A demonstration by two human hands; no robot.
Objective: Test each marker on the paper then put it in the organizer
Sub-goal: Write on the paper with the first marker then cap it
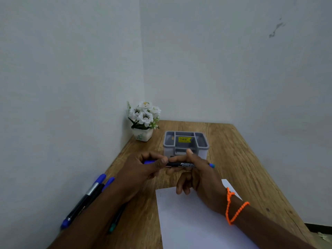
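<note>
Two hands are meeting over the middle of the table (242,159), sharing one black marker (181,164) that is lying level between them, above the wood just short of the organizer (186,143). The left hand (143,168) is curling its fingers and thumb round the blue cap (148,161) at the marker's left end; the right hand (199,175) is pinching the printed barrel with thumb and forefinger, its other fingers hanging loose below, while the barrel's blue-green tail is poking out on the right. Whether the cap is seated or already coming free is hard to tell.

Judging by this grip, the cap is being pulled off ahead of a test stroke. Doing it well is likely meaning a straight pull along the barrel, not a bend, with the right hand holding steady, and the cap being kept in the left hand for refitting.

Nearer the person, the white paper (188,221) is lying at the table's near edge, right of centre, under the right wrist with its orange bracelet (233,209); it is looking almost unmarked. The grey organizer is sitting toward the far edge, its compartments apparently holding no markers. Several more markers (84,200) are waiting along the left edge, partly hidden by the left forearm. White flowers in a small pot (143,121) are occupying the far left corner.
</note>
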